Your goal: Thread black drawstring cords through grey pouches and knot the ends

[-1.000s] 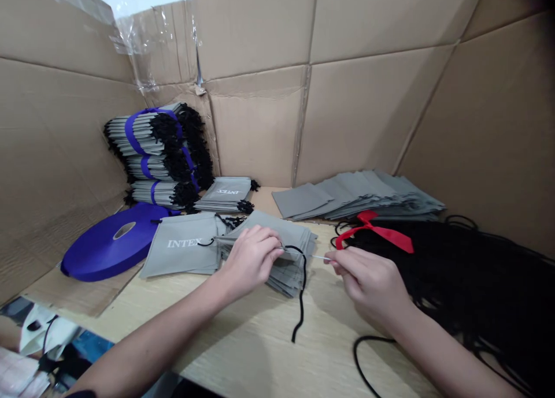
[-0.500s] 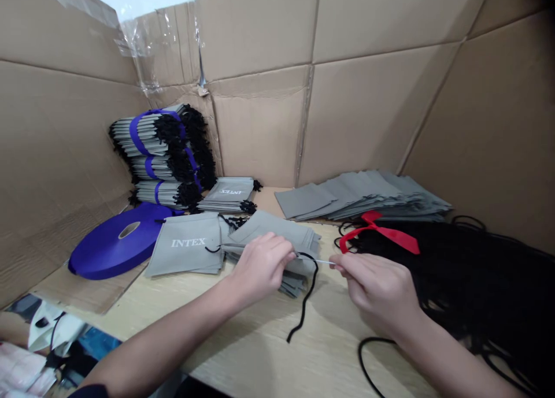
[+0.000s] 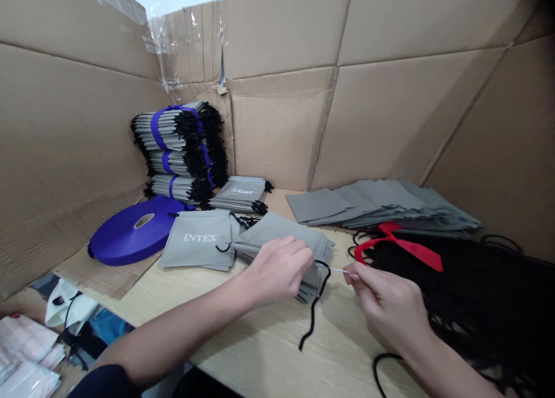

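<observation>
My left hand (image 3: 284, 271) is closed on a grey drawstring pouch (image 3: 249, 249), pinched at its edge and partly hidden by my fingers. Between my two hands runs a thin pale rod (image 3: 338, 270), like a threading needle. My right hand (image 3: 385, 297) grips its right end between thumb and fingertips. A black cord (image 3: 313, 314) loops over beside my left fingers and dangles towards the table. Under and behind my left hand lies a pile of grey pouches (image 3: 297, 229). To the left, a pouch printed INTEX (image 3: 197, 252) lies flat with short black cord ends near it.
Strapped bundles of corded pouches (image 3: 167, 138) stand in the back left corner, behind a purple ribbon roll (image 3: 115, 239). Plain grey pouches (image 3: 373, 199) are fanned along the cardboard wall (image 3: 277, 121). At right lies a heap of black cords (image 3: 485, 294) with a red ribbon (image 3: 418, 253).
The view has swung slightly left, so everything sits further right in the picture. Both hands keep their holds on the pouch and the thin rod, with little visible movement between them.
</observation>
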`<state>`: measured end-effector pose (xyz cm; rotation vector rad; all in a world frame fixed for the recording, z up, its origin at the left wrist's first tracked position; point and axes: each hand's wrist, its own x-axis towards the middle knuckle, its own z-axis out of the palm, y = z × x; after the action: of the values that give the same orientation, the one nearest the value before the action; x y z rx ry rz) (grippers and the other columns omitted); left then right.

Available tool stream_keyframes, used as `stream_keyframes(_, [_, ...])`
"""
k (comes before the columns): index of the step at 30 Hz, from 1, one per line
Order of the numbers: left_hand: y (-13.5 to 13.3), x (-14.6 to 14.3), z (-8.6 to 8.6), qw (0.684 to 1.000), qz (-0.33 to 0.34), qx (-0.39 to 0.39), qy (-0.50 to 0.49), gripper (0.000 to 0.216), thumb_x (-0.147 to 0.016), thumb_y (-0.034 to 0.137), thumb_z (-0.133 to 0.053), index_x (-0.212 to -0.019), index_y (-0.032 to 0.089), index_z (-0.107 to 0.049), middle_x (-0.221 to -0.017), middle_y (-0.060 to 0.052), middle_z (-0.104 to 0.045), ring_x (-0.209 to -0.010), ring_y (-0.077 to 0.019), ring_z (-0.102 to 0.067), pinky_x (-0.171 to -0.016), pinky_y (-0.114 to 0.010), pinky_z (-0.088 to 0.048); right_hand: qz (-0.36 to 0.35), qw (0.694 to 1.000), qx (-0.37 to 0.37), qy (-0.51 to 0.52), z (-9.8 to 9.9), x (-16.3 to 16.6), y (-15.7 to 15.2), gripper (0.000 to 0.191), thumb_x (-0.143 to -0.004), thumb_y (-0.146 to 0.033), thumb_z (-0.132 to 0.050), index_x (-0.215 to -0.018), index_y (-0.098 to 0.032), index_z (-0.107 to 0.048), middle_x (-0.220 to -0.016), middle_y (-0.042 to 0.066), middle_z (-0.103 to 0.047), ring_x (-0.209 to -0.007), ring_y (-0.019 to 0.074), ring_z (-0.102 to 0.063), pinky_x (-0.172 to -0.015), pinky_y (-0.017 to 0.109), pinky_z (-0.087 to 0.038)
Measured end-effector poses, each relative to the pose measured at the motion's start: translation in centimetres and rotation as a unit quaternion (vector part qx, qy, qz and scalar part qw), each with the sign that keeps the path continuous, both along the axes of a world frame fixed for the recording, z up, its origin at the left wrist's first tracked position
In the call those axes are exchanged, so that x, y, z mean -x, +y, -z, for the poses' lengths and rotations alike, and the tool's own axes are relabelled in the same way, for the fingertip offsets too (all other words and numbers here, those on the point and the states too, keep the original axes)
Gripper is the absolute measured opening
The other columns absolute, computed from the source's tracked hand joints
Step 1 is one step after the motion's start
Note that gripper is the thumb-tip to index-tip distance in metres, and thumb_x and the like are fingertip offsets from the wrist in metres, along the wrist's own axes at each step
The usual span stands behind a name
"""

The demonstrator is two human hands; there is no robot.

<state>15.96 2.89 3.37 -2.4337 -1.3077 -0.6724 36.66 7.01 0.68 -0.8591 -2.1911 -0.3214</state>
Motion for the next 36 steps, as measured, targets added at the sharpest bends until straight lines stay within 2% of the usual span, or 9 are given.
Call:
stream_keyframes(6, [0.3,0.0,0.3,1.000,-0.015,0.014,0.001,0.022,-0.091,0.023,-0.031,-0.077,0.017,-0.047,-0.078,-0.002,-0.054,-0.073,-0.0156,-0.047,-0.064,-0.028,-0.035,0.021,0.990,0.138,0.025,0.2,0.4,0.1,0.023,-0.080,-0.020,-0.037,-0.058,-0.021,-0.044,-0.049,-0.002,-0.049,-0.043,0.0124,-0.046,-0.047,0.023,-0.030])
stream_keyframes(14, [0.7,-0.6,0.6,0.997,-0.032,0.038,0.050,0.010,-0.084,0.016,-0.040,-0.079,0.017,-0.048,-0.079,-0.002,-0.057,-0.074,-0.0175,-0.050,-0.055,-0.028,-0.033,-0.012,0.941,0.330,0.074,1.2,1.2,0.9,0.036,-0.083,-0.039,-0.030,-0.052,-0.021,-0.035,-0.044,-0.003,-0.034,-0.044,0.0128,-0.035,-0.045,0.024,-0.027])
stream_keyframes(17, [0.7,-1.0,0.9,0.996,-0.004,0.058,0.065,0.007,-0.083,0.019,-0.042,-0.082,0.017,-0.049,-0.080,-0.003,-0.058,-0.074,-0.0177,-0.052,-0.052,-0.028,-0.033,-0.034,0.938,0.341,0.046,1.6,1.9,0.5,0.034,-0.082,-0.035,-0.031,-0.052,-0.021,-0.037,-0.045,-0.003,-0.039,-0.045,0.0130,-0.039,-0.046,0.023,-0.029])
stream_keyframes(20, [0.6,-1.3,1.0,0.996,0.007,0.062,0.068,0.007,-0.082,0.018,-0.043,-0.085,0.017,-0.049,-0.084,-0.003,-0.059,-0.077,-0.0180,-0.054,-0.051,-0.027,-0.034,-0.039,0.949,0.311,0.029,1.8,2.2,0.2,0.031,-0.081,-0.031,-0.034,-0.053,-0.020,-0.041,-0.046,-0.002,-0.043,-0.044,0.0130,-0.041,-0.046,0.023,-0.030])
stream_keyframes(25, [0.2,-1.2,0.5,0.999,0.007,0.027,0.039,0.018,-0.089,0.024,-0.036,-0.083,0.017,-0.052,-0.082,-0.007,-0.061,-0.080,-0.0201,-0.054,-0.052,-0.028,-0.036,-0.039,0.960,0.275,0.024,1.7,1.7,0.6,0.034,-0.084,-0.034,-0.035,-0.054,-0.021,-0.043,-0.043,-0.003,-0.042,-0.042,0.0130,-0.041,-0.045,0.024,-0.030])
stream_keyframes(28, [-0.1,0.7,-0.6,1.000,0.006,0.016,-0.004,0.023,-0.089,0.031,-0.037,-0.087,0.017,-0.055,-0.083,-0.008,-0.062,-0.082,-0.0216,-0.053,-0.058,-0.031,-0.039,-0.030,0.959,0.278,0.055,1.3,1.0,1.2,0.035,-0.084,-0.037,-0.035,-0.054,-0.021,-0.043,-0.043,-0.003,-0.041,-0.043,0.0129,-0.040,-0.045,0.024,-0.030])
stream_keyframes(31, [0.3,4.6,-1.5,0.990,-0.062,0.014,-0.130,0.020,-0.087,0.031,-0.042,-0.091,0.018,-0.057,-0.089,-0.006,-0.063,-0.087,-0.0212,-0.053,-0.071,-0.032,-0.041,-0.021,0.947,0.295,0.122,0.5,0.2,1.7,0.036,-0.084,-0.038,-0.036,-0.053,-0.020,-0.042,-0.047,-0.002,-0.040,-0.046,0.0127,-0.038,-0.045,0.023,-0.029])
stream_keyframes(33, [1.1,7.4,-1.6,0.975,-0.061,0.054,-0.206,0.019,-0.084,0.032,-0.048,-0.092,0.019,-0.059,-0.092,-0.005,-0.064,-0.088,-0.0202,-0.054,-0.077,-0.031,-0.040,-0.021,0.934,0.322,0.154,0.1,-0.1,2.0,0.036,-0.084,-0.038,-0.036,-0.053,-0.020,-0.040,-0.047,-0.003,-0.037,-0.046,0.0126,-0.036,-0.045,0.024,-0.027])
stream_keyframes(36, [2.6,10.0,-0.8,0.950,-0.041,0.121,-0.285,0.017,-0.078,0.033,-0.055,-0.079,0.018,-0.062,-0.078,-0.003,-0.063,-0.076,-0.0184,-0.056,-0.069,-0.027,-0.041,-0.028,0.927,0.336,0.162,0.0,-0.5,2.3,0.037,-0.085,-0.039,-0.034,-0.054,-0.020,-0.042,-0.047,-0.004,-0.035,-0.045,0.0120,-0.034,-0.045,0.023,-0.025])
